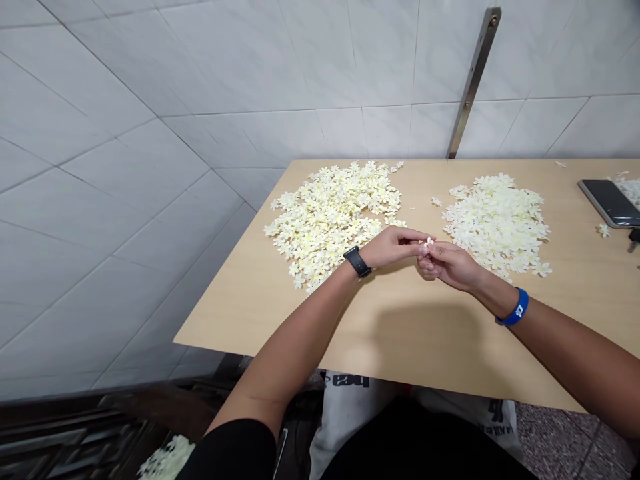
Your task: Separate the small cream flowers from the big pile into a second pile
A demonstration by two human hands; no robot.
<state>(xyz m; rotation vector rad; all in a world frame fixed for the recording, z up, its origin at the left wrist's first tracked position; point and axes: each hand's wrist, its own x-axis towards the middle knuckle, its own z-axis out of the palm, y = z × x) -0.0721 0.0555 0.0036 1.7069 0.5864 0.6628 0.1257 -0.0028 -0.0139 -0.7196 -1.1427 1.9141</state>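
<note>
Your left hand [390, 247] and right hand [447, 263] pinching a small cream-white blossom [427, 244].

Both hands closed narrow, fingertips meeting on it above the pale wooden tabletop [575, 313]; your fingers hide most of the blossom, so you can't tell if more than one is held. Black watch [357, 261] on your left wrist, blue wristband [515, 308] on your right. Heap of cream-white blossoms [330, 220] beyond your left hand, second heap of cream-white blossoms [495, 223] touching distance from your right. Dark phone [610, 202] cut off at the right edge. Further loose blossoms [167, 459] cut off bottom left, partly behind your arm.
</note>
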